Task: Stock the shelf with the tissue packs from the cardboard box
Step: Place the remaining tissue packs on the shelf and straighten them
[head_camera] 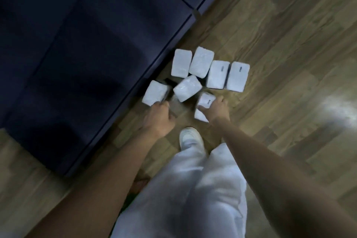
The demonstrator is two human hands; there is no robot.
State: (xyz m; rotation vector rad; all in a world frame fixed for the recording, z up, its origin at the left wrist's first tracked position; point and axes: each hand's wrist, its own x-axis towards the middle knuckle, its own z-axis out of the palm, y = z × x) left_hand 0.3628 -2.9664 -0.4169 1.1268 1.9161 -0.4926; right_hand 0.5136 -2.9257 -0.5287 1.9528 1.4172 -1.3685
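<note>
Several white tissue packs lie on the wooden floor beside a dark blue shelf unit (81,60). My right hand (217,110) is closed around the nearest pack (206,100), with the thumb across its top. My left hand (160,117) has its fingers curled at the near edge of the leftmost pack (154,92); the blur hides whether it grips the pack. A tilted pack (187,88) lies between the two hands. Beyond it, more packs form a row, from one (181,65) to another (237,76). No cardboard box is in view.
The shelf unit's front edge runs diagonally from upper right to lower left, close to the left packs. My white trousers and a white shoe (190,138) stand just behind the hands. Wooden floor (289,44) stretches to the right, with a bright glare patch (336,110).
</note>
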